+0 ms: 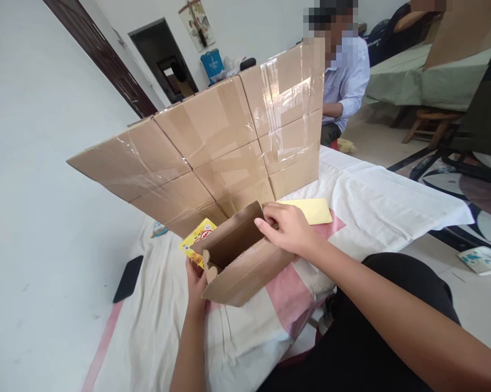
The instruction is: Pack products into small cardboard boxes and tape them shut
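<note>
An open cardboard box (245, 275) stands tilted on the cloth in front of me, its dark inside showing. My right hand (288, 226) is closed over the box's right end, with curled fingers and the thumb at its rim. At the other end, my left hand (195, 280) is against the box and just under a yellow printed packet (200, 235). Most of the left fingers are hidden behind box and packet, so I cannot tell which of the two they grip. The packet sits at the box's far left side.
A tall taped cardboard panel (225, 136) stands across the table behind the box. Yellow paper (314, 210) lies right of my right hand on the white cloth (363, 190). A black phone-like slab (128, 279) is at left by the wall. Another person (349, 76) sits beyond the panel.
</note>
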The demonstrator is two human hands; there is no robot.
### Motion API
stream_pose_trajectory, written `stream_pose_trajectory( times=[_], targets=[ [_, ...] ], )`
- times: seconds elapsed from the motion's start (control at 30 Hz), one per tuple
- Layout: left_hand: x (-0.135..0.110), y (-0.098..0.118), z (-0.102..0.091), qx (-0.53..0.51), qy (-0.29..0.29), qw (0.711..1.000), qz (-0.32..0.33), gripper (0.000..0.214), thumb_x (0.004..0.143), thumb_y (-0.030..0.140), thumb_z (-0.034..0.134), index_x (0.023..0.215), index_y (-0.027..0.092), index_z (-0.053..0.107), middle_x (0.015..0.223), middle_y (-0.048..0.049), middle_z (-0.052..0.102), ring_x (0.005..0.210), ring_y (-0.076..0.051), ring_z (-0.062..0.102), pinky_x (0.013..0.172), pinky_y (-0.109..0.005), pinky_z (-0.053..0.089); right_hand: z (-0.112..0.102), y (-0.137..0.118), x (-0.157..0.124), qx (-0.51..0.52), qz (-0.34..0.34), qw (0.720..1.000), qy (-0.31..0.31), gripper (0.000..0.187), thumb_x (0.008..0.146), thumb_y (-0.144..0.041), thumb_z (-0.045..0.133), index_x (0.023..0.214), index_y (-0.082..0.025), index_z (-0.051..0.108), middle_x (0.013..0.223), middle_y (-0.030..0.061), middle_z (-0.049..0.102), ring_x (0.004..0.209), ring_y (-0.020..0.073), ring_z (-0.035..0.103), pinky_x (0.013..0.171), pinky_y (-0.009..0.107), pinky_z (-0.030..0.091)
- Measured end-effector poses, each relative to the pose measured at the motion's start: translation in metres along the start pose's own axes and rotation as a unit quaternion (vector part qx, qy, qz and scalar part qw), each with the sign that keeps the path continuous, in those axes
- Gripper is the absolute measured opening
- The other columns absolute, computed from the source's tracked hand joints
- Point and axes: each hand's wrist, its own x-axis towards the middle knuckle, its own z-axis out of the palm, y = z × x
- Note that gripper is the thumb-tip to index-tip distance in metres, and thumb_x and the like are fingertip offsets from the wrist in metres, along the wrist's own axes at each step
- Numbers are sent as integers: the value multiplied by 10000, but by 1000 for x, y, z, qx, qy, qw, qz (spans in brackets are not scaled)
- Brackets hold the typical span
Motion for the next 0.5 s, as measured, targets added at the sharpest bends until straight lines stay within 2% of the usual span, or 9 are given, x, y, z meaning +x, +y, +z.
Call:
stream_pose_trajectory(
  times=[0.1,0.27,0.5],
  targets=[
    [-7,7,4,-2,-8,1000,5,876,705,470,874,1467,376,453,1522,-61,538,1342,-259,553,1040,-341,490,1,0,0,6,0,1000,2,399,942,-399,549,653,-207,351,670,-30,476,581,108,396,605,288,260],
    [-5,6,5,-10,8,1000,-7,861,684,518,878,1439,376,490,1492,-55,563,1318,-265,571,1047,-365,488,2,1,-2,11,0,1000,-4,410,955,-401,534,646,-204,351,661,-32,466,577,106,402,608,288,263],
    [0,1,-3,-16,-9,1000,-10,899,701,517,878,1477,342,460,1483,-91,575,1308,-278,584,1033,-355,503,1,-3,-2,11,2,1000,-10,419,959,-407,527,637,-203,352,654,-26,466,577,107,405,615,292,269]
  ],
)
